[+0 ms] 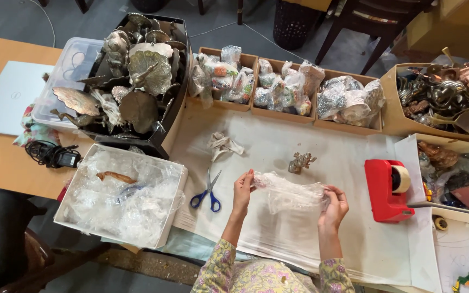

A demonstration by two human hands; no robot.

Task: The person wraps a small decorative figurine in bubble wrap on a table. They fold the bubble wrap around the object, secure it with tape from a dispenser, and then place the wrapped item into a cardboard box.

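My left hand (pixel 242 191) and my right hand (pixel 334 207) hold the two ends of a crumpled sheet of clear plastic wrap (pixel 289 193), stretched between them above the white paper-covered table (pixel 278 146). A small metal figurine (pixel 300 161) stands on the paper just beyond the wrap. Blue-handled scissors (pixel 207 193) lie open to the left of my left hand. A crumpled scrap of white paper (pixel 222 145) lies farther back.
A red tape dispenser (pixel 387 190) stands to the right. A white box of plastic wrap (pixel 121 195) sits left. A black box of brass pieces (pixel 137 76), cardboard trays of wrapped items (pixel 286 87) and a box of metal figures (pixel 441 97) line the back.
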